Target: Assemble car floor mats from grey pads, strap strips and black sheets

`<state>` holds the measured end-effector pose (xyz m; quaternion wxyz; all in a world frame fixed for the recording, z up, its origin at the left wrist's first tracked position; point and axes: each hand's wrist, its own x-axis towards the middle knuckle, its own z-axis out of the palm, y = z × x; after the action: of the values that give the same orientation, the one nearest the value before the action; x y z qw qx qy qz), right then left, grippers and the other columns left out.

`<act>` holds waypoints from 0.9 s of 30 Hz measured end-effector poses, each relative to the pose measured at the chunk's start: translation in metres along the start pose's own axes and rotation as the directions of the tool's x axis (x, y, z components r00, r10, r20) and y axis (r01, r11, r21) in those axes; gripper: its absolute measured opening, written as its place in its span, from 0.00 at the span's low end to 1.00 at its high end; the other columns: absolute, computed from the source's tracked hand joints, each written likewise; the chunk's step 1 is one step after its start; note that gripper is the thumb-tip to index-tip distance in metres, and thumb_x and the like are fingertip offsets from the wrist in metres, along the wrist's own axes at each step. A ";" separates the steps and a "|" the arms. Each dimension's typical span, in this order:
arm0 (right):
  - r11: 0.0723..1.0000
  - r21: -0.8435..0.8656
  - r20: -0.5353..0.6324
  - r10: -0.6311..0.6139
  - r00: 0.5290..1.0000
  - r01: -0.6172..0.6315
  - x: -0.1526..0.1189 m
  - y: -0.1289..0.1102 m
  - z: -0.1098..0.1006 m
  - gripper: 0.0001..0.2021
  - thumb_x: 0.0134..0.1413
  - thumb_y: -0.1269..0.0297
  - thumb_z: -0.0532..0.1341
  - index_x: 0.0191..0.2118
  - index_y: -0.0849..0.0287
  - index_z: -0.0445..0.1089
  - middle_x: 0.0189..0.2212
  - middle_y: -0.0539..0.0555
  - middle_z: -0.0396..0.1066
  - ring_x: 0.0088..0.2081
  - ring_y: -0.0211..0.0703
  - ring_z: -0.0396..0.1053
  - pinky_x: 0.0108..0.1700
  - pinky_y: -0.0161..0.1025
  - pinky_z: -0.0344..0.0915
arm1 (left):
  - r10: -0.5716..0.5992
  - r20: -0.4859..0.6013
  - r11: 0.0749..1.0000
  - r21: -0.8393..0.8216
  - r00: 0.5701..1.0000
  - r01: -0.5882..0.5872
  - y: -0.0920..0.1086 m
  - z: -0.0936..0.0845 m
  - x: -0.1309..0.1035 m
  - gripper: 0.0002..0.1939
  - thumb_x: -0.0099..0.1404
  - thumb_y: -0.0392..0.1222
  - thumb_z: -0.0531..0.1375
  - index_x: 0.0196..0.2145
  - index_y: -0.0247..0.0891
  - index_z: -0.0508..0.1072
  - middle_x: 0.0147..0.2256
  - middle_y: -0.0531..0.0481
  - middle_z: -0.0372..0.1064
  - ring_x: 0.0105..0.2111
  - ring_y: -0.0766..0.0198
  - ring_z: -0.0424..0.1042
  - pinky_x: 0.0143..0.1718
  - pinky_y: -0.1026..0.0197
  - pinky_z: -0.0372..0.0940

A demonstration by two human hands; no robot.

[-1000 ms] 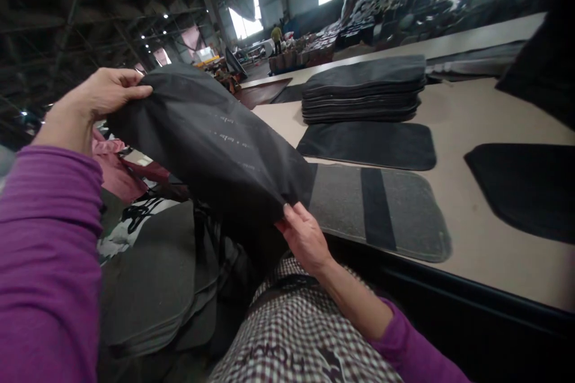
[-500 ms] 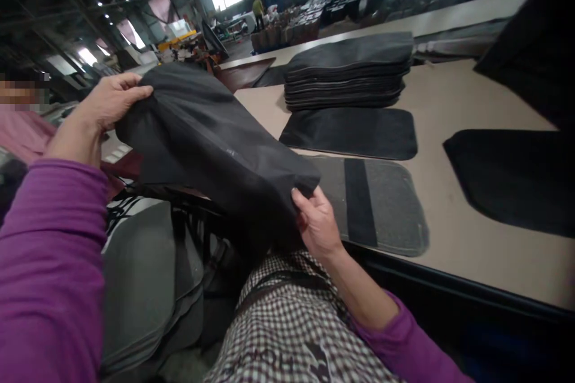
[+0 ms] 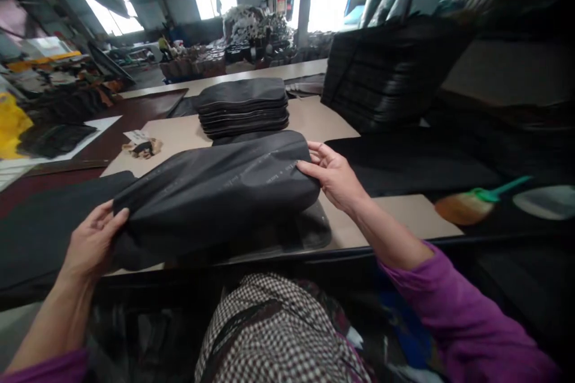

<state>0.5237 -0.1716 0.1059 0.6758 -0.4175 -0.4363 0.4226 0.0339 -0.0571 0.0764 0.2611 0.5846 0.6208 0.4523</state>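
Between my hands a black sheet with rounded corners (image 3: 220, 188) is stretched above the table's front edge, bending a little along its length. Faint pale lettering shows on its upper face. My left hand (image 3: 96, 230) pinches its left end, thumb on top. At the right end my right hand (image 3: 330, 173) grips the edge, thumb over the sheet and fingers behind it. Beneath the sheet lies a dark grey piece with a rounded corner (image 3: 318, 224), mostly covered. Just behind stands a neat stack of similar black pieces (image 3: 242, 108).
A tall pile of black material (image 3: 386, 72) stands at the back right. To the right are a tub of amber glue-like stuff (image 3: 462, 208) with a green-handled brush (image 3: 507, 188). A small crumpled scrap (image 3: 142, 146) lies on the beige board (image 3: 173, 131). Black sheets (image 3: 49, 215) spread leftward.
My hands have swung the black sheet from the left over to the table in front of me, levelling it. My view has turned right, bringing the tub and tall pile into sight.
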 end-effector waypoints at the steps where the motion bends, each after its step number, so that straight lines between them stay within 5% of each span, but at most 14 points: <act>1: 1.000 -0.016 -0.001 -0.006 1.000 0.006 0.001 -0.004 -0.001 0.26 0.47 0.58 0.76 0.52 0.52 0.74 0.46 0.52 0.80 0.45 0.48 0.77 0.52 0.48 0.74 | -0.033 0.020 0.998 -0.048 0.999 0.034 0.000 0.007 -0.007 0.38 0.58 0.61 0.70 0.64 0.51 0.70 0.48 0.48 0.80 0.46 0.53 0.81 0.53 0.50 0.75; 5: 0.999 -0.036 -0.012 -0.001 1.000 0.001 0.005 -0.014 -0.002 0.29 0.45 0.60 0.77 0.54 0.52 0.72 0.43 0.51 0.79 0.43 0.46 0.76 0.48 0.45 0.74 | -0.024 0.056 0.987 -0.158 0.998 0.032 0.014 0.022 -0.031 0.44 0.55 0.54 0.73 0.66 0.73 0.62 0.66 0.61 0.65 0.66 0.48 0.66 0.65 0.44 0.63; 7: 0.998 -0.063 -0.033 0.008 0.999 -0.010 0.008 -0.016 -0.004 0.34 0.45 0.60 0.77 0.59 0.49 0.70 0.35 0.47 0.77 0.35 0.42 0.74 0.42 0.42 0.74 | 0.001 0.026 0.992 -0.127 1.000 0.002 0.020 0.022 -0.038 0.41 0.54 0.54 0.72 0.64 0.75 0.65 0.68 0.66 0.61 0.69 0.47 0.61 0.67 0.44 0.60; 11: 0.991 -0.134 -0.043 -0.014 0.999 0.009 0.007 -0.014 -0.012 0.30 0.47 0.59 0.76 0.58 0.49 0.74 0.31 0.45 0.73 0.31 0.37 0.70 0.39 0.37 0.71 | -0.089 0.057 0.992 -0.087 0.994 0.094 0.026 0.014 -0.046 0.28 0.56 0.57 0.70 0.55 0.67 0.77 0.59 0.61 0.75 0.63 0.41 0.68 0.65 0.41 0.64; 14: 0.990 -0.122 -0.021 0.067 0.998 -0.069 -0.010 -0.010 -0.019 0.20 0.49 0.55 0.75 0.48 0.55 0.80 0.43 0.52 0.78 0.41 0.42 0.74 0.46 0.40 0.72 | -0.194 0.168 0.970 -0.115 0.967 0.214 0.031 0.008 -0.054 0.31 0.55 0.59 0.71 0.57 0.67 0.75 0.57 0.58 0.76 0.59 0.39 0.73 0.56 0.42 0.74; 19: 0.961 -0.196 -0.007 0.197 0.980 -0.195 -0.066 0.008 -0.041 0.32 0.49 0.56 0.76 0.61 0.47 0.74 0.63 0.54 0.70 0.61 0.54 0.69 0.56 0.44 0.72 | -0.158 0.291 0.978 -0.086 0.944 0.191 0.030 0.008 -0.068 0.35 0.52 0.57 0.74 0.58 0.58 0.76 0.63 0.51 0.71 0.64 0.44 0.68 0.56 0.51 0.75; 23: 0.897 -0.176 -0.208 0.370 0.906 -0.406 -0.095 0.037 -0.061 0.26 0.48 0.54 0.77 0.54 0.49 0.79 0.53 0.57 0.77 0.49 0.55 0.77 0.42 0.42 0.77 | -0.139 0.348 0.988 -0.020 0.927 0.156 0.016 0.024 -0.068 0.34 0.55 0.59 0.73 0.58 0.51 0.77 0.61 0.45 0.72 0.63 0.44 0.70 0.56 0.50 0.75; 27: 0.883 -0.112 -0.309 0.406 0.860 -0.456 -0.088 0.053 -0.068 0.26 0.46 0.52 0.77 0.52 0.48 0.79 0.49 0.58 0.79 0.39 0.51 0.79 0.33 0.41 0.76 | -0.115 0.402 0.992 -0.002 0.908 0.127 0.012 0.048 -0.058 0.32 0.56 0.58 0.72 0.56 0.48 0.78 0.60 0.45 0.73 0.61 0.46 0.72 0.56 0.52 0.75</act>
<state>0.5536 -0.2519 0.0175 0.5770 -0.6194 -0.2692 0.4594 0.0909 -0.1017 0.0529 0.4187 0.6216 0.5826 0.3144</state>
